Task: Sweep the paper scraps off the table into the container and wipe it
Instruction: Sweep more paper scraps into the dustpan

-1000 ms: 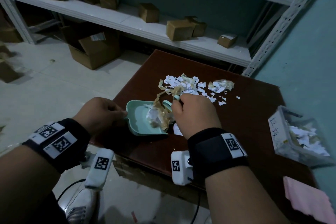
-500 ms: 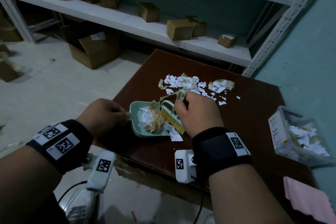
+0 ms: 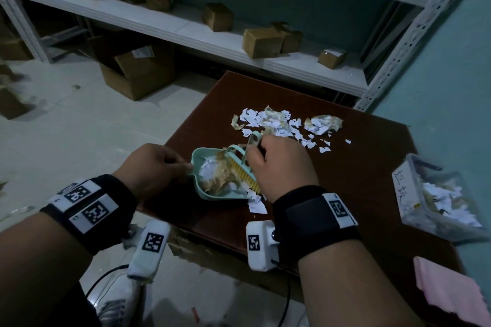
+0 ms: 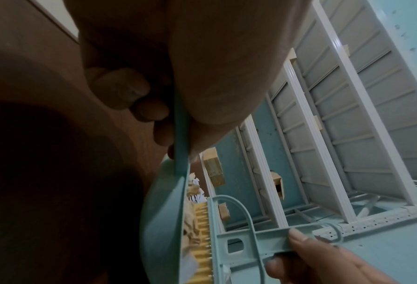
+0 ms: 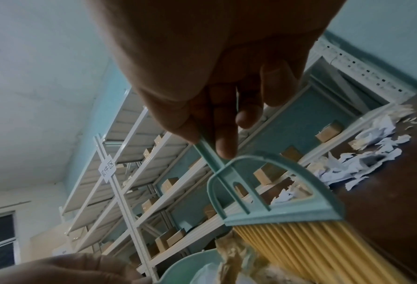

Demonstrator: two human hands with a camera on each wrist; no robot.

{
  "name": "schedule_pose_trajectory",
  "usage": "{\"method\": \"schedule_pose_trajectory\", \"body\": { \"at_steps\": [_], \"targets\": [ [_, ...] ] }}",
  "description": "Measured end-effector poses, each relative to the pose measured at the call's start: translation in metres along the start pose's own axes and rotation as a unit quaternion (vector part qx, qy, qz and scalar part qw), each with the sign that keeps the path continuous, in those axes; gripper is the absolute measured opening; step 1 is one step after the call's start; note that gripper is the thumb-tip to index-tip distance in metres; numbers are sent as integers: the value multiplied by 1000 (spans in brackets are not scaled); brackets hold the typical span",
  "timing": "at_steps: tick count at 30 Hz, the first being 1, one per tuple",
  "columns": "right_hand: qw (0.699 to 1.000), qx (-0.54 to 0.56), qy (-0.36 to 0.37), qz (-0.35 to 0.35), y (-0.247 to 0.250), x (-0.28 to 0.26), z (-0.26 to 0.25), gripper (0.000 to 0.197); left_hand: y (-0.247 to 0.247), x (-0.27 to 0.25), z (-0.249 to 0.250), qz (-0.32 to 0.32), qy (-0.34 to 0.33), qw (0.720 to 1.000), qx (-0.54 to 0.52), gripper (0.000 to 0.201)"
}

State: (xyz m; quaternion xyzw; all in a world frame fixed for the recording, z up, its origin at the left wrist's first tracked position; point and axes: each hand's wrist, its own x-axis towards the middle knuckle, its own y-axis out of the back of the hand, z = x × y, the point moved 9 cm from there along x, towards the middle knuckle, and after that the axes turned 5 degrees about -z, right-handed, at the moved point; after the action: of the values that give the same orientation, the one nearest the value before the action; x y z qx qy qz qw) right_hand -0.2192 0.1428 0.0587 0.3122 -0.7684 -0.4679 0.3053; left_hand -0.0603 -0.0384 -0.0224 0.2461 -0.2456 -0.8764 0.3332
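Observation:
A teal dustpan [image 3: 202,188] lies near the brown table's [image 3: 366,162] left front edge, holding white and tan paper scraps. My left hand [image 3: 156,164] pinches its handle [image 4: 179,134]. My right hand [image 3: 279,164] grips the handle of a small teal brush [image 3: 243,167] whose yellow bristles [image 5: 299,247] stand at the pan's mouth, against the scraps. A pile of paper scraps [image 3: 281,125] lies further back on the table. A few white scraps [image 3: 256,203] lie just in front of the pan's mouth.
A clear plastic container [image 3: 441,202] with scraps inside stands at the table's right edge. A pink cloth [image 3: 451,292] lies on the front right corner. White shelving [image 3: 186,32] with cardboard boxes runs behind the table. An open carton [image 3: 135,71] sits on the floor at left.
The brush has pushed scraps deeper into the dustpan and turned so its yellow bristles show. The dustpan has shifted slightly right under my left hand.

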Motion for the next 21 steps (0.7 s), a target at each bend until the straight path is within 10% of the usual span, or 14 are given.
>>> {"method": "schedule_pose_trajectory", "body": {
  "at_steps": [14, 21],
  "targets": [
    [981, -28, -118, 154, 60, 1, 83, 41, 4, 0, -7, -16, 20, 999, -47, 18],
    [987, -77, -114, 87, 29, 8, 77, 35, 4, 2, -9, -18, 19, 999, -44, 17]
  ]
}}
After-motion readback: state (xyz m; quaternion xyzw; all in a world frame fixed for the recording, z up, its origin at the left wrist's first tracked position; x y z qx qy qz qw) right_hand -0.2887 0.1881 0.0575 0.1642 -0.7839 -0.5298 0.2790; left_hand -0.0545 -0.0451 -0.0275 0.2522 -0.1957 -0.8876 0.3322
